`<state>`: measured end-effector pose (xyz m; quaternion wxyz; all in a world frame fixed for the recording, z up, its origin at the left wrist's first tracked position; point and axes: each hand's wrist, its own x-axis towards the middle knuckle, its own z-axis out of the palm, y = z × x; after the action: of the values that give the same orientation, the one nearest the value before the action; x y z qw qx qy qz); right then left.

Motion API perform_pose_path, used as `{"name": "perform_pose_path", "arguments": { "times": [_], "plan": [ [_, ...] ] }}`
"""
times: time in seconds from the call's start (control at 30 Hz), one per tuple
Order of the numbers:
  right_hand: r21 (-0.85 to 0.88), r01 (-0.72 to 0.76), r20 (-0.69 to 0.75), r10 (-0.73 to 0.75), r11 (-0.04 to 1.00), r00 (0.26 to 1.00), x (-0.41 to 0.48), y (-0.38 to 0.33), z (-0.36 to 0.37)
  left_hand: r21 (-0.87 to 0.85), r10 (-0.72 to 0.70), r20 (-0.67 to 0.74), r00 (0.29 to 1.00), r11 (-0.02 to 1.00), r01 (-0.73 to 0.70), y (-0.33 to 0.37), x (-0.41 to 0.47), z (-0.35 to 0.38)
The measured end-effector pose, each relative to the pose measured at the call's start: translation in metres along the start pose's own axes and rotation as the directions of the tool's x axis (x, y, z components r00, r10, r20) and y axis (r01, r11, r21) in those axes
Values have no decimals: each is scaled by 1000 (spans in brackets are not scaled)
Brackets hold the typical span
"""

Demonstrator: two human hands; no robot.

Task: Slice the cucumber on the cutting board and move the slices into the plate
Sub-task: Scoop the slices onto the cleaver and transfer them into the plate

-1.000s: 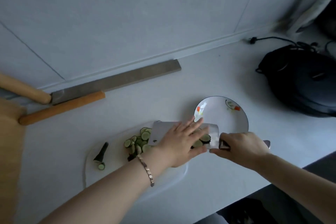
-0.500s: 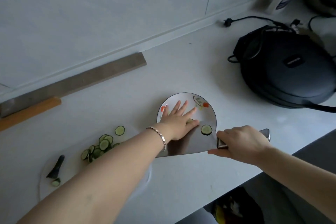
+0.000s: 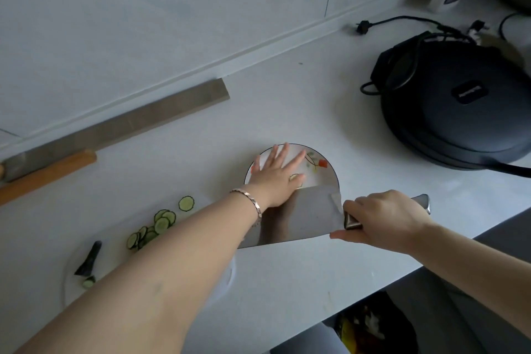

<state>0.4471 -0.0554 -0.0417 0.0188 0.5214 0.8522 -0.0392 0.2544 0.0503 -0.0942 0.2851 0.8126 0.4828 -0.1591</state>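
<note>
Steel cleaver [image 3: 298, 218] lies flat over the plate [image 3: 330, 174], its handle clenched in the right hand [image 3: 385, 220]. The left hand [image 3: 277, 175], fingers spread, presses what looks like a slice [image 3: 294, 177]. More slices [image 3: 161, 221] sit on the cutting board [image 3: 71, 284].

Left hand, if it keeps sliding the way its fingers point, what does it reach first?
Likely the far rim of the plate; the left hand lies flat over it, fingers pointing toward the wall.

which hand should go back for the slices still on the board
Left. The left hand lies open over the plate, nearer the slices; the right hand grips the cleaver.
</note>
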Motion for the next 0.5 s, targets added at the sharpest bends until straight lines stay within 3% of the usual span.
{"name": "perform_pose_path", "arguments": {
  "times": [0.1,0.17,0.23,0.3,0.37,0.43,0.5],
  "plan": [
    [-6,-14,60,15,1000,998,-5,6,-6,86,-9,-62,998,996,14,-11,-1,-7],
    [-11,-17,134,19,1000,991,-8,1,-16,-1,5,-195,981,1000,-5,-13,-11,-18],
    [24,-145,275,133,989,952,-13,-7,-21,-129,10,-383,924,990,-64,-17,-28,-34],
    [112,-338,331,286,934,899,-16,-21,-19,-229,-21,-574,819,964,-136,-31,-55,-49],
    [260,-505,329,416,823,848,-12,-41,-18,-323,-126,-725,677,931,-172,-53,-86,-53],
    [485,-611,381,477,625,792,-3,-65,-15,-443,-312,-771,556,889,-116,-76,-117,-43],
    [666,-627,451,452,404,770,10,-89,-12,-604,-516,-671,532,797,11,-94,-144,-19]
  ]
}}
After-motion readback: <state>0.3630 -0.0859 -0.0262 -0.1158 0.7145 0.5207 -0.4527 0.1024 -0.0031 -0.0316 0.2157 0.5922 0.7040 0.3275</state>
